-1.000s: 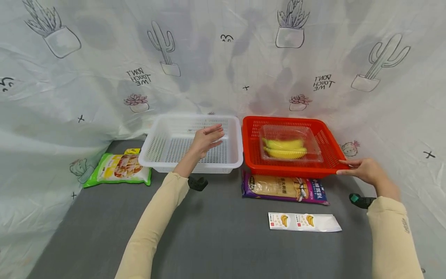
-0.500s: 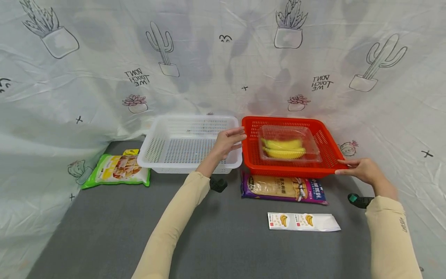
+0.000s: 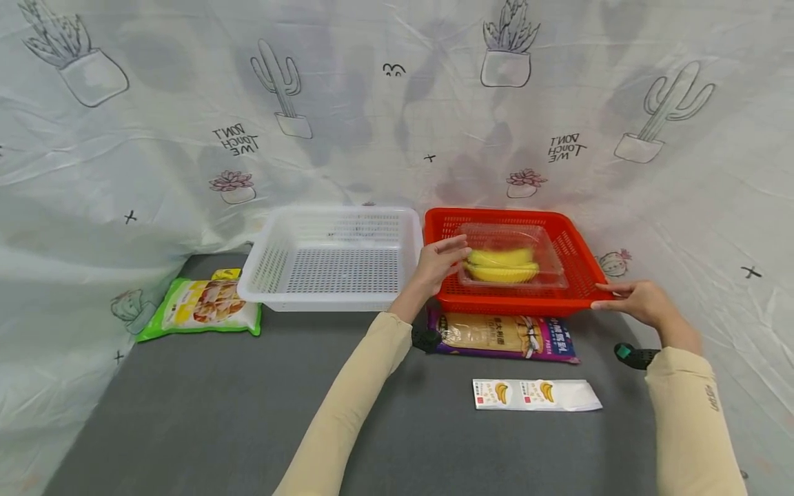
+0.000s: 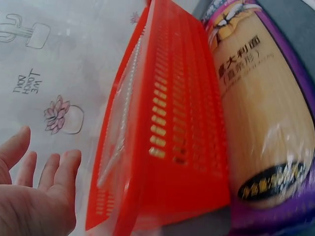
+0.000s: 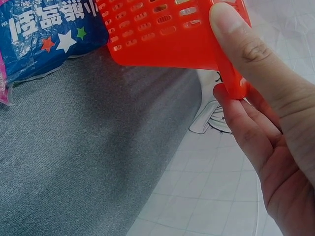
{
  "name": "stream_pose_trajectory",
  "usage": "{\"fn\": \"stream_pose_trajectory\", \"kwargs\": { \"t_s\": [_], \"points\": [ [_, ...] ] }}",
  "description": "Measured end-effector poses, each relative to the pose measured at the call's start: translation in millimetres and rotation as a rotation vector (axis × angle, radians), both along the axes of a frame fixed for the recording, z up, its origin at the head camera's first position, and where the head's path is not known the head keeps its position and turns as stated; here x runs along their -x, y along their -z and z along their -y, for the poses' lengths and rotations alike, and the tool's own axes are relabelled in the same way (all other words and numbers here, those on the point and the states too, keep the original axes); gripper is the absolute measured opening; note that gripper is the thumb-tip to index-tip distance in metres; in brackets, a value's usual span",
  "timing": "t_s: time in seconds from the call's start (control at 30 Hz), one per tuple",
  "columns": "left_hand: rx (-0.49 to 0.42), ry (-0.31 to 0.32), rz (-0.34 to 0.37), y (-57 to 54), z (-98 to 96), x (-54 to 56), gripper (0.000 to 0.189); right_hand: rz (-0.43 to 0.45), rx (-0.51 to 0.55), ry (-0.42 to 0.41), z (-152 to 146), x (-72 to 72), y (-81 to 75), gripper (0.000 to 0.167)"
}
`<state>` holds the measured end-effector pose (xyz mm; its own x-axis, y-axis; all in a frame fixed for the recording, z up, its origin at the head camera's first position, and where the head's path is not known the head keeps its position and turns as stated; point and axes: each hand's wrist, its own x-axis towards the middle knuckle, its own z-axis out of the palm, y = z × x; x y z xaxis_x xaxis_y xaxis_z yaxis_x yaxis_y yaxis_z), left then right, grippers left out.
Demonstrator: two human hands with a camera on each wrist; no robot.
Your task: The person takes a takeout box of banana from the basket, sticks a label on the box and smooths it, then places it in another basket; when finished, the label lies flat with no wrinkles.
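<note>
My right hand (image 3: 645,303) pinches the front right corner of the red basket (image 3: 515,303), thumb above the rim and fingers under it in the right wrist view. Inside that basket lies a clear plastic box (image 3: 552,265) with yellow bananas (image 3: 502,265) in it. Over the basket's left end hovers my left hand (image 3: 437,262), its fingers loosely extended near the box and holding nothing. In the left wrist view the palm (image 4: 34,211) shows beside the red rim. A purple pasta packet (image 3: 502,335) lies in front of the basket.
The white basket (image 3: 329,302) stands left of the red one. A green snack bag (image 3: 205,303) and a small yellow packet (image 3: 226,274) lie farther left. A strip of banana labels (image 3: 536,395) rests on the grey table (image 3: 236,413). Behind hangs a patterned sheet (image 3: 347,103).
My left hand has moved right, from above the white basket to over the left end of the red one. My right hand keeps its pinch on the red basket's corner.
</note>
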<state>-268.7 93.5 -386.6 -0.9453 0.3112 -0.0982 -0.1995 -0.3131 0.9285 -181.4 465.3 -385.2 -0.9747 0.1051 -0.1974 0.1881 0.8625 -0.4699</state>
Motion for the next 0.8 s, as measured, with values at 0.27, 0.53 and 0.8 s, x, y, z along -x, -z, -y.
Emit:
{"fn": "stream_pose_trajectory", "kwargs": {
  "t_s": [0.27,0.53,0.8],
  "points": [
    [0.080,-0.063,-0.028,13.3,-21.9,-0.1,0.040,-0.003,0.014,0.013,0.1,2.8,0.3,0.082],
    [0.167,-0.144,-0.101,25.5,-32.1,2.3,0.053,-0.008,0.049,0.022,0.2,3.5,2.4,0.077],
    [0.263,-0.161,-0.040,29.2,-40.6,6.8,0.058,-0.012,0.064,0.021,-1.4,1.9,3.1,0.077]
  ]
}}
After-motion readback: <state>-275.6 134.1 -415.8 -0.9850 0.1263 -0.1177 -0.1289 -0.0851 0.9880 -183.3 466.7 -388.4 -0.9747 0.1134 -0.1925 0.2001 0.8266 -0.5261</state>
